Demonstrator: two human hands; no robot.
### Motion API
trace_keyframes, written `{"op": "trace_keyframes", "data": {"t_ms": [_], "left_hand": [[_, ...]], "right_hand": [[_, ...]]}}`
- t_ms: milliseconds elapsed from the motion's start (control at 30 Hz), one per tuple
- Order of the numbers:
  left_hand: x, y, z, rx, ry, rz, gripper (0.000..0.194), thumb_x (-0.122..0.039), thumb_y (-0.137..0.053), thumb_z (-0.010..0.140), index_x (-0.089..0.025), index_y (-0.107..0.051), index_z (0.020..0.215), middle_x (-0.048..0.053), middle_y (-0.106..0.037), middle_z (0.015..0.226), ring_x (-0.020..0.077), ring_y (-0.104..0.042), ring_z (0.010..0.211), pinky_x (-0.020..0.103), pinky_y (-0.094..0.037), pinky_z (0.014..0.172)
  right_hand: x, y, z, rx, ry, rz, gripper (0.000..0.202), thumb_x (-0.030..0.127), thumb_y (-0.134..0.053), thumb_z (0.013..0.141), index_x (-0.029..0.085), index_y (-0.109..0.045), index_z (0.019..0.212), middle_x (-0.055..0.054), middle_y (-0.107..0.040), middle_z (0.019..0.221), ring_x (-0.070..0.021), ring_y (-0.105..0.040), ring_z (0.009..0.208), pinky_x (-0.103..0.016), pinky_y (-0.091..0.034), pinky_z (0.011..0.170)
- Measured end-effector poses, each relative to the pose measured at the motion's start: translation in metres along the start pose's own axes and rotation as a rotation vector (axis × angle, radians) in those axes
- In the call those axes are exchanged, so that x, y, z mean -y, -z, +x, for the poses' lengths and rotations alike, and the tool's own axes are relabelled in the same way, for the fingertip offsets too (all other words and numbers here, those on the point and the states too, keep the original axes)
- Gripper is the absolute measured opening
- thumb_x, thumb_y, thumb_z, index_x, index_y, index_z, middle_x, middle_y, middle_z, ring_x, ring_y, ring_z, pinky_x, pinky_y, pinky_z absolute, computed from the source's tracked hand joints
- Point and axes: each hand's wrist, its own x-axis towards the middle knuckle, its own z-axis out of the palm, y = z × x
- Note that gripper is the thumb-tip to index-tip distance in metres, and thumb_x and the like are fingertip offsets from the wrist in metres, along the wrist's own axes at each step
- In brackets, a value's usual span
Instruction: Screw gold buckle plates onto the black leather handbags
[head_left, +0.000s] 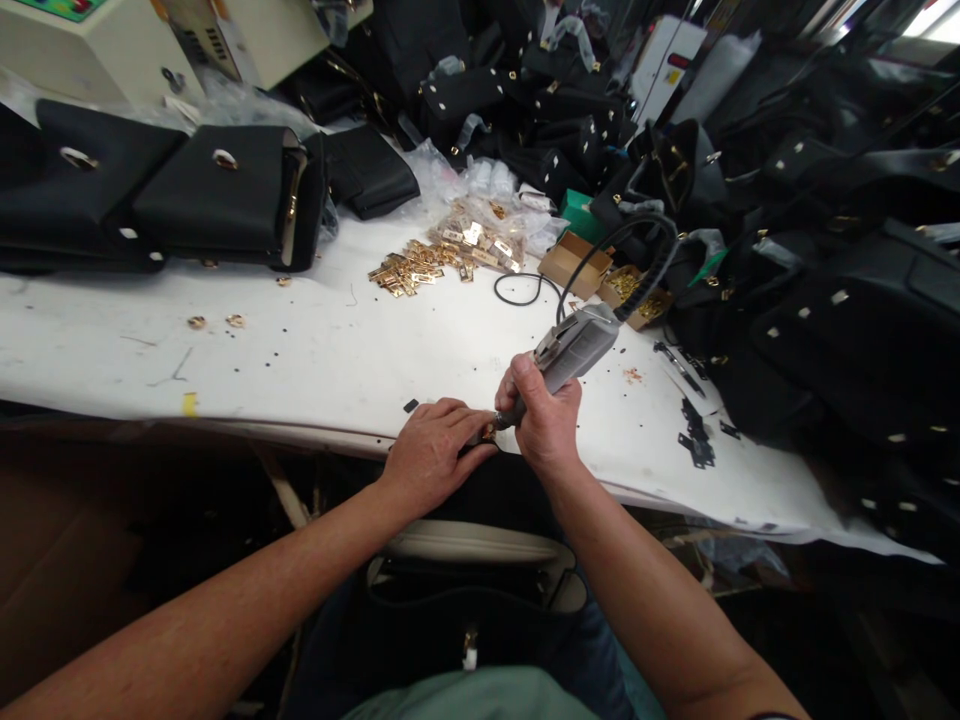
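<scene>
My right hand (546,415) is wrapped around a grey electric screwdriver (579,345). The tool leans down to the left, its tip meeting a small gold metal fitting (489,431) at the table's front edge. Beside that tip, my left hand (431,450) holds the flap of a black handbag (510,490), fingers on top and thumb along the near side of the fitting. The bag lies open on my lap, showing a pale lining edge (480,540). My left fingers partly cover the fitting.
On the white table (337,360) lie a pile of gold clasp plates (409,268), a cardboard box of small gold parts (637,295) and black plates (697,435). Finished-looking black bags (217,200) stand left; more black bags (862,330) are heaped right. A cable (525,300) loops behind the screwdriver.
</scene>
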Motion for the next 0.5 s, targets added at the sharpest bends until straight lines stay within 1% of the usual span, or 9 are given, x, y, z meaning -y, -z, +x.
{"op": "trace_keyframes", "data": {"t_ms": [167, 333, 500], "left_hand": [[-0.0003, 0.0004, 0.0006, 0.012, 0.002, 0.011, 0.031, -0.039, -0.063, 0.094, -0.023, -0.063, 0.120, 0.005, -0.071, 0.111, 0.0259, -0.058, 0.107, 0.043, -0.044, 0.091], [-0.0008, 0.0005, 0.0012, 0.025, 0.003, 0.013, 0.030, -0.038, -0.064, 0.094, -0.023, -0.063, 0.119, 0.005, -0.070, 0.111, 0.0261, -0.057, 0.107, 0.042, -0.044, 0.090], [-0.0001, -0.0005, 0.0008, 0.024, 0.008, 0.000, 0.030, -0.038, -0.064, 0.094, -0.023, -0.062, 0.120, 0.005, -0.070, 0.113, 0.0261, -0.057, 0.108, 0.043, -0.044, 0.090]], "right_hand": [[-0.0029, 0.0018, -0.0032, 0.056, -0.010, -0.017, 0.043, 0.053, -0.075, 0.077, 0.019, -0.054, 0.060, 0.002, -0.053, 0.049, -0.0104, -0.047, 0.043, -0.024, -0.037, 0.041], [-0.0021, 0.0055, -0.0042, 0.115, 0.022, -0.124, 0.041, 0.051, -0.074, 0.080, 0.019, -0.055, 0.063, 0.001, -0.055, 0.053, -0.0115, -0.049, 0.048, -0.025, -0.042, 0.047], [-0.0008, 0.0046, -0.0030, 0.153, 0.024, -0.221, 0.036, 0.046, -0.072, 0.081, 0.019, -0.056, 0.063, 0.002, -0.055, 0.055, -0.0115, -0.048, 0.050, -0.025, -0.043, 0.050]]}}
